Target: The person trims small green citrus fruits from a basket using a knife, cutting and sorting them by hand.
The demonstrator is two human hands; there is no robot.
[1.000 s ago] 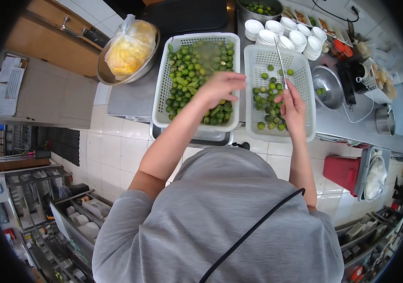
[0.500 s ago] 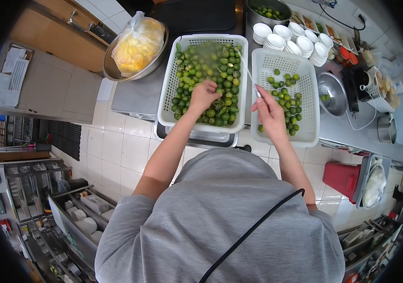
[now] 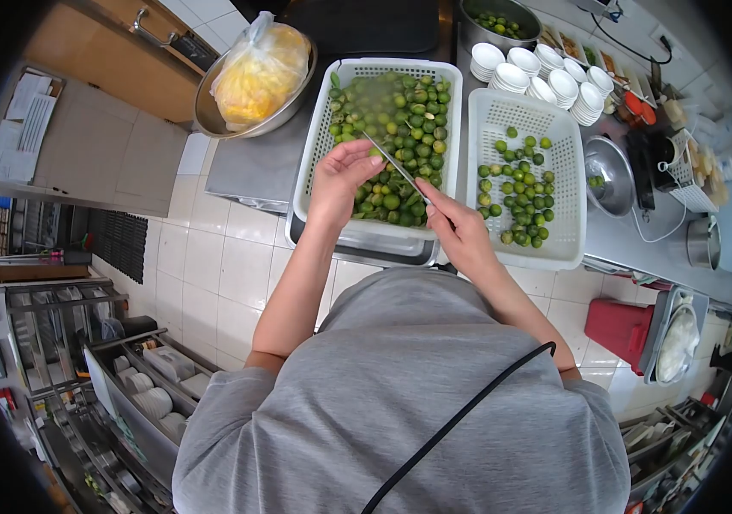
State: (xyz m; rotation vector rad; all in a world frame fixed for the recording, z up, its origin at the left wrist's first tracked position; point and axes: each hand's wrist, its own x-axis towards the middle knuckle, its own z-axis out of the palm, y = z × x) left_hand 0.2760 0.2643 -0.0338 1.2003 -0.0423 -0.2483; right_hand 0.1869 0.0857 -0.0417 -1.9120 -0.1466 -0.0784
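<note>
Over the left basket [image 3: 304,184], a white perforated one heaped with small green limes [image 3: 392,201], my left hand [image 3: 339,182] pinches a lime [image 3: 375,153] between thumb and fingers; the hand partly hides it. My right hand [image 3: 462,233] is closed around the handle of a knife [image 3: 398,168]. Its narrow blade slants up and left across the heap, with the tip close to my left fingertips. Whether the blade touches the lime I cannot tell. To the right, a second white basket [image 3: 570,184] holds a looser group of limes [image 3: 520,184].
A metal bowl [image 3: 203,107] with a bag of yellow pieces [image 3: 259,77] stands at the left. Stacked white cups [image 3: 563,86], a pot of limes [image 3: 503,38] and a steel bowl [image 3: 610,184] are at the right. A red bin [image 3: 618,330] stands below the counter.
My left hand has risen out of the heap with a lime. My right hand has swung left with the knife, from the right basket to over the left one. The view shifted slightly.
</note>
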